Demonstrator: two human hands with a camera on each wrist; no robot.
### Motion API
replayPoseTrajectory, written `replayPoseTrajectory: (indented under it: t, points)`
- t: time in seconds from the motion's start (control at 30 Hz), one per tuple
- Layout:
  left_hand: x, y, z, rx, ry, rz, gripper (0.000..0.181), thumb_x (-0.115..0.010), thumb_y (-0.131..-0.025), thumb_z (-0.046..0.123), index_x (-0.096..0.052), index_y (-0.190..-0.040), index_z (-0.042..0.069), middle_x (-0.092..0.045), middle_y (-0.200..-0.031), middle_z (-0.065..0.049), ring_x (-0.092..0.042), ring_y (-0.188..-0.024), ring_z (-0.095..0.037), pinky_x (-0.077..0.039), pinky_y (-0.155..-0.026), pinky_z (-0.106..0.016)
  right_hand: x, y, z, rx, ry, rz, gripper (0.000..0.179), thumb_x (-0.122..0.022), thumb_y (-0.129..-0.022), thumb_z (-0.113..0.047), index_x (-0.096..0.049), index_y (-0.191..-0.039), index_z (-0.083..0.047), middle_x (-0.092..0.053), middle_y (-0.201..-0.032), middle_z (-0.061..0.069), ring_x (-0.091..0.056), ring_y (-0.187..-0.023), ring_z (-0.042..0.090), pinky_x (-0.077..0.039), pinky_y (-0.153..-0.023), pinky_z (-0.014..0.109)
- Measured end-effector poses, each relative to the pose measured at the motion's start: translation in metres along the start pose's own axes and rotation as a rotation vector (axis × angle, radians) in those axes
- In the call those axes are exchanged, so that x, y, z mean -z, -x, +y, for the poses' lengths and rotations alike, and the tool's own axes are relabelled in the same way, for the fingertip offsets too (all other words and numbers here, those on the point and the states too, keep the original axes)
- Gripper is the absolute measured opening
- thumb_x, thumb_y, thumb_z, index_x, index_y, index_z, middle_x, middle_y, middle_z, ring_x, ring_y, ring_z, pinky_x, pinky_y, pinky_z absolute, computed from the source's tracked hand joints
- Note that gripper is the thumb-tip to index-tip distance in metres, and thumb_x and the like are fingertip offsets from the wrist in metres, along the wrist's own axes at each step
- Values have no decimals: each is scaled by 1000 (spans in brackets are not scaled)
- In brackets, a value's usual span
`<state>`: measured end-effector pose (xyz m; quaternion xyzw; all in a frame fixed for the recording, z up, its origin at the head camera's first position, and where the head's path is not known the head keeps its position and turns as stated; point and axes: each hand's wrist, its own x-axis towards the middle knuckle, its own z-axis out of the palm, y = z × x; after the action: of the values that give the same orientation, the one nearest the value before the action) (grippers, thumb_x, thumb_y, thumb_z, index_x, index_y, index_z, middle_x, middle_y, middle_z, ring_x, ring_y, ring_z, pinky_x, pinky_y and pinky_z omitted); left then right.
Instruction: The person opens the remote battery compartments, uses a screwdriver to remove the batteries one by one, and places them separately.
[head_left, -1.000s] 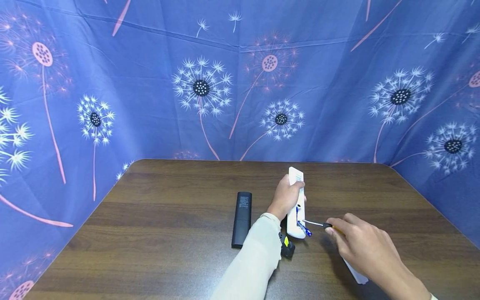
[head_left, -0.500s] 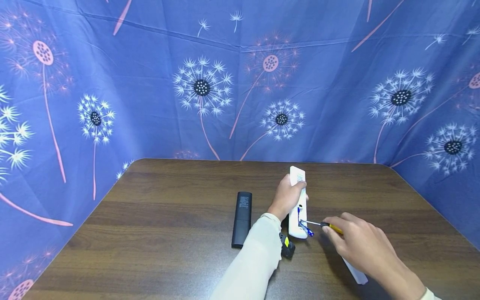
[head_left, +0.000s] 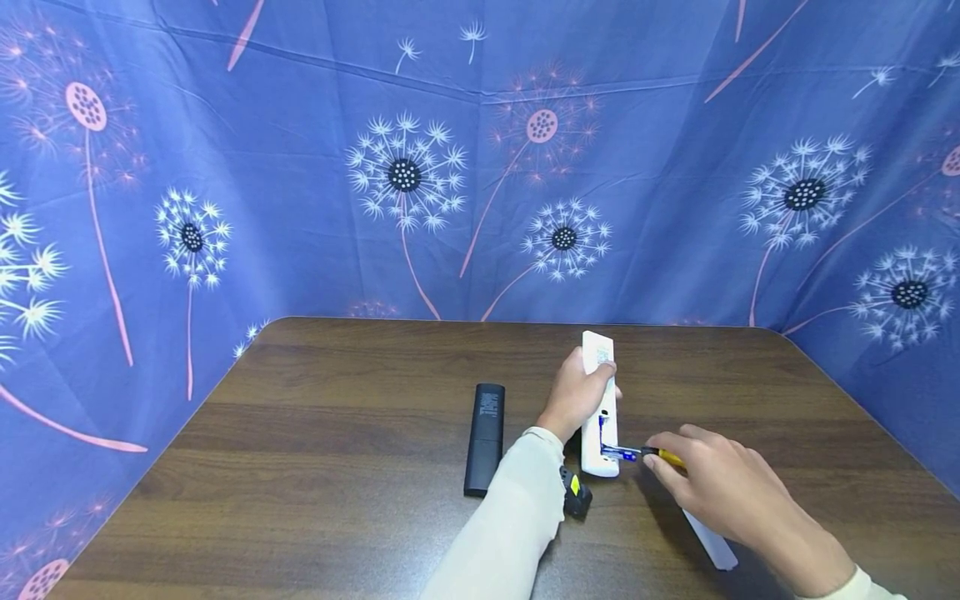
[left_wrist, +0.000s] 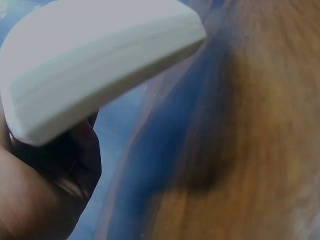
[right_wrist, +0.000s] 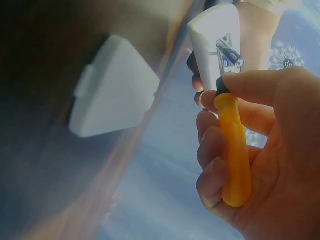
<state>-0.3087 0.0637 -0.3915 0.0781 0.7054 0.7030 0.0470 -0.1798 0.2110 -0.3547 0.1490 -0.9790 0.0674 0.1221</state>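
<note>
In the head view my left hand [head_left: 573, 396] grips a white remote control [head_left: 591, 433], thumb across its back. Its battery compartment stands uncovered, with blue inside. One blue battery [head_left: 626, 455] sticks out sideways over the remote's right edge. My right hand [head_left: 727, 483] holds a screwdriver [right_wrist: 234, 155] by its yellow handle, fingers curled round it, thumb near the black collar. The metal shaft reaches into the compartment, alongside the tilted battery [right_wrist: 229, 52] in the right wrist view. The left wrist view shows the remote's white end [left_wrist: 105, 65] above the curled left fingers.
A black remote control [head_left: 485, 437] lies back up, left of my left forearm. Beside that sleeve is a small black object [head_left: 576, 495] with a yellow mark. The white cover [head_left: 710, 542] lies on the wooden table [head_left: 300, 467] under my right hand. A blue curtain [head_left: 300, 167] hangs behind.
The battery has swung from slanting down over the remote's lower end to sticking out nearly level to the right. The remote and left hand have shifted very slightly right.
</note>
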Motion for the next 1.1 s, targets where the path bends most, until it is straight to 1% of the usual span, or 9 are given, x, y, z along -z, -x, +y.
replayPoseTrajectory:
  t: [0.1,0.23,0.4,0.5,0.6,0.8,1.0,1.1]
  points:
    - [0,0,0,4,-3,-2,14,-60,-99,23,-55,-108,13,-67,-68,-4,-64,-60,-15,-49,-53,-27,0,4,2,-4,-18,4,15,-75,-90,-32,-74,-103,-25,-68,-93,-9,-66,-78,16,-51,-59,45]
    - [0,0,-1,1,4,-4,14,-60,-99,22,-55,-109,13,-67,-69,-4,-64,-59,-15,-50,-53,-27,0,8,4,-9,-45,-9,16,-73,-92,-34,-74,-105,-25,-68,-96,-11,-66,-80,15,-52,-63,46]
    - [1,-1,-1,-9,13,9,12,-60,-99,21,-55,-107,13,-67,-67,-3,-64,-57,-16,-51,-52,-29,-2,11,5,3,-43,-1,15,-74,-92,-35,-74,-104,-26,-65,-92,-15,-62,-76,9,-51,-61,42]
    - [1,-1,0,-14,15,12,11,-60,-99,21,-55,-105,13,-67,-66,-4,-63,-55,-16,-51,-51,-29,-2,13,5,3,-40,3,16,-74,-91,-36,-75,-103,-26,-65,-91,-15,-64,-77,11,-51,-61,44]
    - [2,-1,0,-19,27,16,10,-60,-99,20,-55,-103,13,-67,-66,-5,-61,-52,-16,-51,-50,-29,-3,14,5,-10,-39,-10,16,-74,-91,-36,-75,-103,-25,-66,-91,-14,-65,-79,13,-52,-62,46]
    - [1,-1,1,-22,39,22,10,-60,-98,19,-54,-101,12,-67,-66,-7,-60,-50,-16,-51,-49,-28,-2,13,5,-40,-36,-61,16,-74,-91,-34,-75,-103,-24,-62,-87,-16,-57,-73,7,-48,-60,39]
    - [2,-1,0,-2,35,6,12,-60,-99,22,-55,-105,13,-67,-68,-5,-61,-54,-16,-51,-51,-28,-5,15,6,-13,-41,-29,16,-75,-91,-36,-74,-102,-25,-64,-89,-15,-64,-78,13,-52,-63,46]
    - [2,-1,-1,2,48,-10,13,-59,-99,22,-55,-107,13,-68,-69,-6,-62,-54,-17,-51,-51,-29,-5,16,6,-19,-41,-22,16,-75,-90,-36,-74,-102,-25,-65,-90,-15,-64,-79,12,-52,-64,46]
